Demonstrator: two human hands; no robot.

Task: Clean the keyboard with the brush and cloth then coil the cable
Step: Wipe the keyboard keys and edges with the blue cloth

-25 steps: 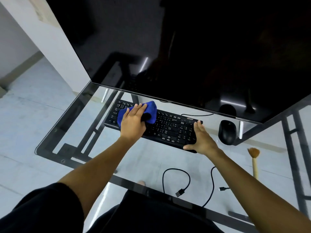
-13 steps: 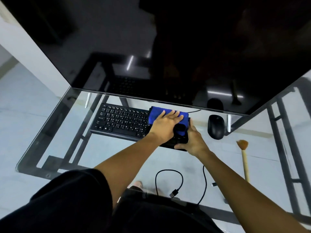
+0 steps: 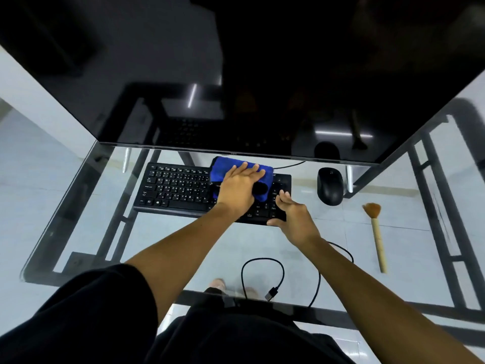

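Cloth (image 3: 223, 166), plush blue, beneath flat left hand (image 3: 237, 191) fingers (image 3: 242, 168) on matte keyboard (image 3: 173, 187); right hand (image 3: 295, 219) seemingly clamped round its corner.

Cloth (image 3: 237, 166): blue. Keyboard (image 3: 178, 189): black, white legends. Mouse (image 3: 330, 186), cable (image 3: 262, 274): black. Brush (image 3: 376, 232): orange-brown bristles, pale wooden handle.
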